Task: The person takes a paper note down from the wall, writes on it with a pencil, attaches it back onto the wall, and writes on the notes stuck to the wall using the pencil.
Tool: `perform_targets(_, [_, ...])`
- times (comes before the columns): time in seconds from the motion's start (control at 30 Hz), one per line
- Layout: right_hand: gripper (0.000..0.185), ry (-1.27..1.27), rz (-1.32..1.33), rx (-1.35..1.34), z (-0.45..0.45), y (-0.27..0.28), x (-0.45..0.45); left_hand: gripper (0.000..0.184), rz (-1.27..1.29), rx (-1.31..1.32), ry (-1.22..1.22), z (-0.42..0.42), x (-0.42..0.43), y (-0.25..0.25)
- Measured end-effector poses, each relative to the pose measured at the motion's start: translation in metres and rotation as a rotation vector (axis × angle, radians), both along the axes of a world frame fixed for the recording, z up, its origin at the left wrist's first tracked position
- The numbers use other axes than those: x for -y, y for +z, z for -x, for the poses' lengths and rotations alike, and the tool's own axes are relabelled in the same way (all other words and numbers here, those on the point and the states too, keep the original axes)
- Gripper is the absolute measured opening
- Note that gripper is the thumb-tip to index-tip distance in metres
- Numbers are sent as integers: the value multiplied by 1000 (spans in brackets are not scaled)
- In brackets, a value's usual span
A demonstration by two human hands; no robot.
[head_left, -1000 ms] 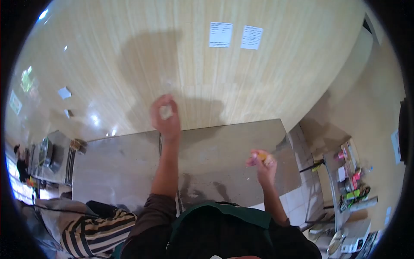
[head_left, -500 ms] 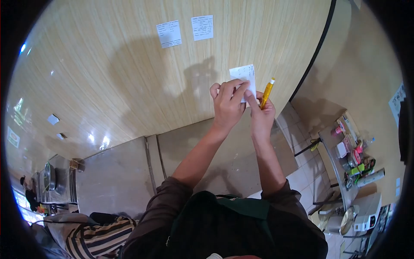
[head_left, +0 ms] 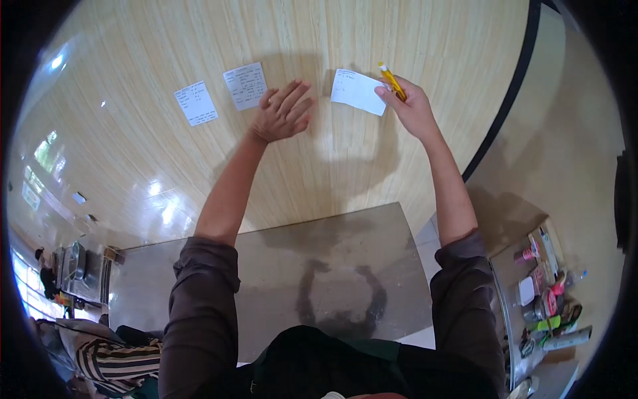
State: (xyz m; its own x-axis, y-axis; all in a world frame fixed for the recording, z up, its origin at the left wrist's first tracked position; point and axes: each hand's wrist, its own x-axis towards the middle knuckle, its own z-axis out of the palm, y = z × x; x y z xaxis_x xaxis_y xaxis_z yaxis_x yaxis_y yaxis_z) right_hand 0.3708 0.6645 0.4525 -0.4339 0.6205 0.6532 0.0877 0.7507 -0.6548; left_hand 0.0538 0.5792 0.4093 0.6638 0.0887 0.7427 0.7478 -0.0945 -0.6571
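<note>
My right hand (head_left: 413, 112) pinches the right edge of a white paper note (head_left: 359, 92) between thumb and fingers. In the same hand a yellow pen (head_left: 393, 82) points up and to the left. The note lies close to the wood-grain wall panel (head_left: 299, 179), with a few lines of writing near its left end. My left hand (head_left: 282, 114) is open, fingers spread, in front of the panel. Beside its fingertips is a handwritten note (head_left: 245, 86) on the panel. Another handwritten note (head_left: 196, 104) is further left.
Below the panel runs a grey metal counter (head_left: 332, 266). On the right, a side table holds a green item (head_left: 548, 324), a pink cup (head_left: 527, 253) and a roll (head_left: 567, 338). A person in a striped garment (head_left: 119, 356) is at lower left, near a metal tray (head_left: 76, 261).
My hands have come apart: the left has let go of the note and moved left. The right has moved up with the note and pen, turning the note sideways. The view has shifted.
</note>
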Motion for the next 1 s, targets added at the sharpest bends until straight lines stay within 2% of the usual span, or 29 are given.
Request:
perform_targets(0.03, [29,10,-35,77,5,5,-14,45,26,-41,52,7,-11,7])
perform_targets(0.1, [27,61,-26,54,17,14,-31,48,75,-119,151,17,-29,19])
perform_targets(0.2, [26,138,-55,-15,37,16,-65,56,-7,-128,89,20,-42,12])
perform_targets(0.33, [23,208,-83,-62,57,16,-89,66,70,-156,246,19,-39,10])
perform_targets(0.47, [19,53,-99,76,54,26,-83,71,133,-245,372,12,-37,18])
perform_targets(0.57, [20,20,-259,-20,59,16,-101,71,222,-232,412,7,-37,23])
perform_targets(0.77, [23,-228,-192,-10,61,16,-85,71,310,-175,438,0,-34,27])
perform_targets(0.87, [34,-512,-332,-105,70,16,-65,72,331,-165,434,0,-34,27])
perform_targets(0.97, [50,-643,-579,-226,86,23,-54,74,315,-179,451,-1,-34,28])
perform_targets(1.0, [55,-653,-557,-201,93,26,-53,75,306,-190,462,-1,-34,28])
